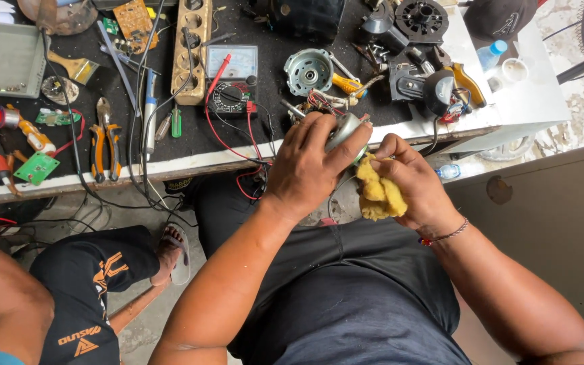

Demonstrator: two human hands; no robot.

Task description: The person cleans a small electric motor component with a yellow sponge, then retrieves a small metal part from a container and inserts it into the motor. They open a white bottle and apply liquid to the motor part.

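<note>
My left hand (309,165) grips a small silver metal motor part (343,128) just in front of the workbench edge, above my lap. My right hand (410,182) holds a crumpled yellow cloth (376,191) pressed against the right side of that part. Thin wires (319,101) trail from the part back onto the bench. Most of the part is hidden under my left fingers.
The black-topped workbench (190,152) carries an analog multimeter (232,80) with red and black leads, orange-handled pliers (105,142), screwdrivers, circuit boards, a round motor housing (308,70) and a grey tray (5,59). Another person's knee and sandalled foot (174,250) are at lower left.
</note>
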